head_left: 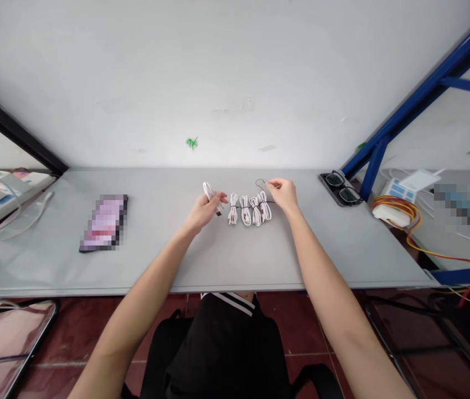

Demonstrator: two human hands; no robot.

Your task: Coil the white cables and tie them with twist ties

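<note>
White cable coils (245,210), four threaded on a black wire (238,207), lie in a row while the left hand (201,213) closes around a fifth coil (207,191) at nine o'clock and the right hand (284,194) pinches the wire loop (258,181) at one o'clock.

Grey tabletop (168,260) | black-rimmed eyeglasses (340,188) | pixelated flat object (104,223) | red-yellow wires (396,209) | blue metal frame (425,94)

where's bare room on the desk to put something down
The widest bare patch of the desk lies in front of the white cable bundles, between the forearms. There's more between the blurred flat item and the left hand, and between the right hand and the glasses. It's crowded around the bundles, where both hands are.
</note>
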